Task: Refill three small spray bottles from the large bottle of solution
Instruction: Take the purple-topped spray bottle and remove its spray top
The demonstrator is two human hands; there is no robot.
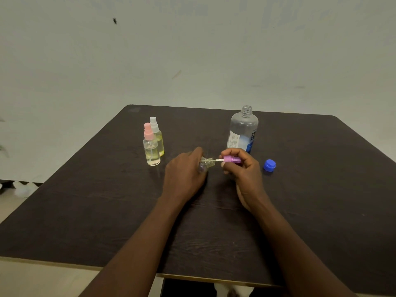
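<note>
Fingers (pixel 196 152) of the left hand (pixel 185 174) curled over a small clear spray bottle (pixel 206 164), gripping it on its side just above the table (pixel 321 189), neck pointing right. The right hand (pixel 244 172) pinched a purple spray head (pixel 232 159) between thumb and fingertips, its white dip tube (pixel 217 160) aimed at the bottle's mouth; whether the tip had entered, I could not tell. Both bare forearms reached in from the near edge. Behind the right hand stood the large solution bottle (pixel 243 129), uncapped, its blue cap (pixel 269 165) lying to the right. Left of the hands stood a pink-topped spray bottle (pixel 151 146) and a white-topped one (pixel 157 133), touching. The dark wood-grain tabletop met a pale, scuffed wall (pixel 192 50).
</note>
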